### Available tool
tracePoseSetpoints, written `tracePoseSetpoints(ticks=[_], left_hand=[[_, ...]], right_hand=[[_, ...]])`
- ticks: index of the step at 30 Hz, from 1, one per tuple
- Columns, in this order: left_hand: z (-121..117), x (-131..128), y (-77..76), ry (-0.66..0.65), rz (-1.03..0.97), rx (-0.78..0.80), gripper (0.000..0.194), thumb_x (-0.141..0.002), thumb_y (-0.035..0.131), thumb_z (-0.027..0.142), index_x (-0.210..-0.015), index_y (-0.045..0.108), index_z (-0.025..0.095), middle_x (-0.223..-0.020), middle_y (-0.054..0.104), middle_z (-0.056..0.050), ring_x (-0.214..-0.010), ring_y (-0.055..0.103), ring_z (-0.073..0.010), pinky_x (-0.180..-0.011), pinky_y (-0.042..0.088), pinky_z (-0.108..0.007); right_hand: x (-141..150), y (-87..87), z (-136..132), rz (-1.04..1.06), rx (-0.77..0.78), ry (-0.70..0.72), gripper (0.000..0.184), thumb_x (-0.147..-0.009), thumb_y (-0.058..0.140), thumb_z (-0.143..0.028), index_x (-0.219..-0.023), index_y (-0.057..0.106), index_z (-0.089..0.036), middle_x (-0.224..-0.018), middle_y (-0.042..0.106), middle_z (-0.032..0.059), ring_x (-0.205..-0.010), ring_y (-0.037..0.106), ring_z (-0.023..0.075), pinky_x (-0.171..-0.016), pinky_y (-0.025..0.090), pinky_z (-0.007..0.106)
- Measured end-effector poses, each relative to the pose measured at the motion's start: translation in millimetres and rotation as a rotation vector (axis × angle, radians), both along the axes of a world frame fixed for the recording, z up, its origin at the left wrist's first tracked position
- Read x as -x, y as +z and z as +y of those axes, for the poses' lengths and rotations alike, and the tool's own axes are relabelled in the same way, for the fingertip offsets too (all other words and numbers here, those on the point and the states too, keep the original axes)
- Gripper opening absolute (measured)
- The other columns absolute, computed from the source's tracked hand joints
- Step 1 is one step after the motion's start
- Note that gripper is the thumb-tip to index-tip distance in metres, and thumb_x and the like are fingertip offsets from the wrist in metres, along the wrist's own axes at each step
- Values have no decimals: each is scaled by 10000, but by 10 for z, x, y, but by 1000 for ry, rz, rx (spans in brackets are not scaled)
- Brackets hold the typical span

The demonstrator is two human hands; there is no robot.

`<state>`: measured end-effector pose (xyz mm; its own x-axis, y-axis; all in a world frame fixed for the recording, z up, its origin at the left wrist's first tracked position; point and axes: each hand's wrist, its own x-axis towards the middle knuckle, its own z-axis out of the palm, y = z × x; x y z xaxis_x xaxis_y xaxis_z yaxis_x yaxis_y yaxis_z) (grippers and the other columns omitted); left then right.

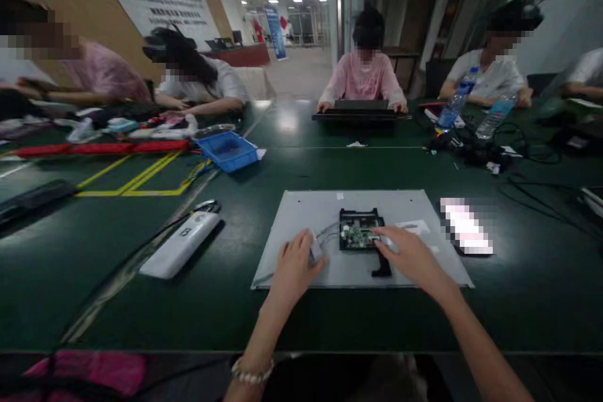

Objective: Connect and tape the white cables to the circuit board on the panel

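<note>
A flat light-grey panel point(301, 207) lies on the table in front of me. On its middle sits a green circuit board point(360, 237) in a black plastic frame point(382, 264). My right hand point(409, 254) comes in from the right, thumb and index finger closed in a loose pinch at the board's right edge. My left hand point(294, 267) curls around a small grey block point(315, 250) left of the board. Thin grey wires point(328, 233) run from that block to the board. The palm side of each hand is hidden.
Left of the panel lies a white power bank point(183, 245) with a cable; on the right, a phone point(464, 226) with a blurred screen. Farther back are a blue tray point(230, 151), water bottles point(456, 100) and black cables point(537, 201). Several people sit around the table.
</note>
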<state>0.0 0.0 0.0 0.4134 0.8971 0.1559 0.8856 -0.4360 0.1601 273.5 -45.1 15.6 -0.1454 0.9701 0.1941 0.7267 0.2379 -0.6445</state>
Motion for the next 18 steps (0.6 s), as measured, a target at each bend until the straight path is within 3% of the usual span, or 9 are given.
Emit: tracePoseSetpoints(ticks=[3,6,10,18], left_hand=[[0,-19,7,41,-53,-48,450,-819,577,354,-1205,439,169,-1348,444,-147,-1210,454,-299,-986,379,-465],[-42,-36,46,49,-151,-133,445,-850,533,366,-1231,412,172,-1346,433,-154,-1236,429,-297,-990,380,-467],[-158,-55,131,-30,-184,-183,403,-865,513,337,-1231,416,198,-1323,455,-123,-1240,423,-277,-1005,372,-451],[-241,-175,211,-101,58,-144,268,-849,470,144,-1105,535,188,-1172,582,-98,-1114,518,-267,-921,412,-427]], right_hand=[[-362,-62,175,33,52,-63,287,-828,494,-259,-1085,611,-207,-1069,653,73,-948,603,209,-864,462,374],[-536,-123,262,74,114,-77,266,-789,524,-229,-1034,623,-195,-1007,658,74,-855,615,191,-783,487,341],[-502,-204,248,125,156,-37,281,-753,577,-248,-1028,617,-208,-990,649,55,-802,608,174,-727,486,316],[-384,-295,231,118,128,-20,323,-695,629,-231,-1017,619,-222,-987,650,29,-812,589,171,-710,454,304]])
